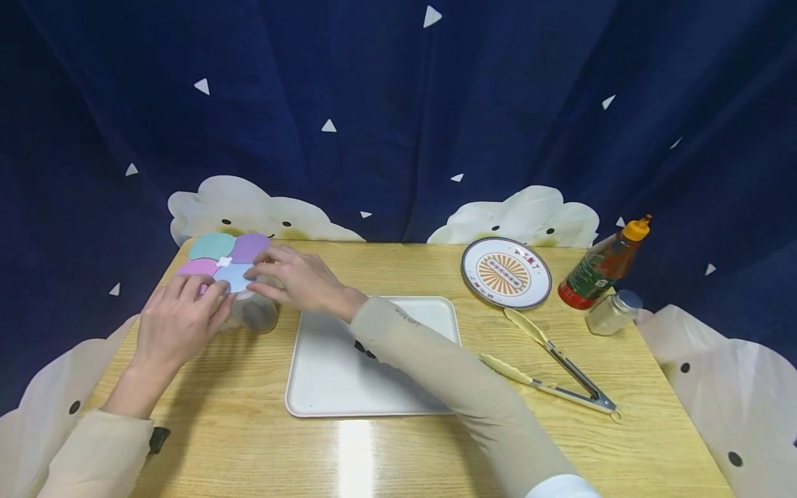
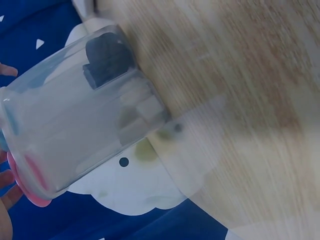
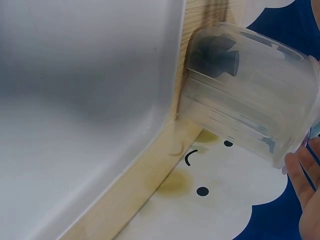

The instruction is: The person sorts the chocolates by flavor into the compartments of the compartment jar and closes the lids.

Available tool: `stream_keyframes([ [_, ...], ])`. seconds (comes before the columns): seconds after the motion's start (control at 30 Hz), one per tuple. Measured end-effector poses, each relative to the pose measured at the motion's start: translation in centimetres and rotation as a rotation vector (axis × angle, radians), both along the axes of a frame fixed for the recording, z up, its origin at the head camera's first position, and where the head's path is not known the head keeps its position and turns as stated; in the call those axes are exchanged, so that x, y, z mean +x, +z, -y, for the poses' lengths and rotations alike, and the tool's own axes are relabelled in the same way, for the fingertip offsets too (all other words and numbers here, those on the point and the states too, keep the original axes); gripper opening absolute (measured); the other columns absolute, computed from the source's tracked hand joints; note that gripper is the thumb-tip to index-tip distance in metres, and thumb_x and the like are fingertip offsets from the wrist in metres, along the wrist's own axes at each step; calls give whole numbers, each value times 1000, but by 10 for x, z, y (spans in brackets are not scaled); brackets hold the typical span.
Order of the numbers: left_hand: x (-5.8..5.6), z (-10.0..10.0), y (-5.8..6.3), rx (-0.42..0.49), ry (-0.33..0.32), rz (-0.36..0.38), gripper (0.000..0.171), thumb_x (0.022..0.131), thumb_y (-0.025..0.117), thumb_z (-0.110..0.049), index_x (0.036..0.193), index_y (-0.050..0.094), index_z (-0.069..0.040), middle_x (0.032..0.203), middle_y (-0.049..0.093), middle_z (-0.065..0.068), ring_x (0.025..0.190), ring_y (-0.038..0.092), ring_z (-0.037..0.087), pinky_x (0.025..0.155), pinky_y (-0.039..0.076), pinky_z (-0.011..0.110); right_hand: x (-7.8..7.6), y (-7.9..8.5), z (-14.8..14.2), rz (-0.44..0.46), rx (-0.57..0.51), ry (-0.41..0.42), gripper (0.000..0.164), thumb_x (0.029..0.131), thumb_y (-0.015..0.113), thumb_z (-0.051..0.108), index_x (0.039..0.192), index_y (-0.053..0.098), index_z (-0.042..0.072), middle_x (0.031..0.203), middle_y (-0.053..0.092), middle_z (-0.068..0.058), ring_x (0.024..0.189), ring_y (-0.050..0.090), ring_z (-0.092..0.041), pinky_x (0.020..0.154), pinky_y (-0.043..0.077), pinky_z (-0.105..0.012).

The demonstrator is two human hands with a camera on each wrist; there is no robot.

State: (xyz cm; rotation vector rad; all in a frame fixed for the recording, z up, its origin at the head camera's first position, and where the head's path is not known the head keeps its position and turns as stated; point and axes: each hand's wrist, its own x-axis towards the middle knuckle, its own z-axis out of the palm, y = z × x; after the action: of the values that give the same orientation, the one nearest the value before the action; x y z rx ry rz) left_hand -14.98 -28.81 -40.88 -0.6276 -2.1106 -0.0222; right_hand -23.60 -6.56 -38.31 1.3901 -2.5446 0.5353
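A clear divided storage jar (image 1: 258, 315) stands at the table's back left, topped by petal-shaped lids in green (image 1: 210, 245), purple (image 1: 250, 247), pink (image 1: 196, 266) and blue (image 1: 233, 278). My left hand (image 1: 177, 318) grips the front of the jar top, its curled fingertips along the pink and blue lids. From the right, my right hand (image 1: 305, 280) pinches the blue lid's edge between thumb and fingers. Through the jar wall (image 2: 65, 120), dark pieces (image 2: 107, 60) show at the bottom of one compartment, with pale pieces (image 2: 142, 112) in another.
A white tray (image 1: 336, 380) lies under my right forearm. Toward the right are a patterned plate (image 1: 506, 272), spread tongs (image 1: 575, 373), a red sauce bottle (image 1: 600, 266) with an orange cap, and a small glass shaker (image 1: 613, 315). A dark blue curtain (image 1: 373, 83) hangs behind the table.
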Motion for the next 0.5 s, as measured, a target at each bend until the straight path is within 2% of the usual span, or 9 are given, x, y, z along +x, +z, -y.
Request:
stream_keyframes([
  [0.1, 0, -2, -1, 14, 4, 4, 44, 111, 46, -36, 97, 68, -1, 92, 68, 23, 81, 64, 46, 54, 52, 51, 0, 0, 0, 6, 13, -10, 33, 105, 59, 47, 129, 74, 30, 134, 65, 8, 116, 62, -7, 76, 51, -17],
  [0.33, 1, -8, -5, 58, 25, 24, 45, 112, 45, -38, 96, 67, -2, 85, 63, 22, 78, 61, 45, 56, 50, 51, 0, -1, 1, -8, 13, -15, 33, 104, 61, 49, 127, 75, 29, 128, 66, 9, 107, 61, -6, 68, 48, -16],
  [0.5, 2, -10, -6, 78, 18, 18, 43, 112, 47, -35, 96, 68, -1, 82, 61, 22, 76, 60, 45, 58, 50, 50, 0, -3, 2, -27, 12, -22, 33, 104, 61, 49, 126, 75, 30, 128, 66, 10, 106, 61, -6, 66, 47, -16],
])
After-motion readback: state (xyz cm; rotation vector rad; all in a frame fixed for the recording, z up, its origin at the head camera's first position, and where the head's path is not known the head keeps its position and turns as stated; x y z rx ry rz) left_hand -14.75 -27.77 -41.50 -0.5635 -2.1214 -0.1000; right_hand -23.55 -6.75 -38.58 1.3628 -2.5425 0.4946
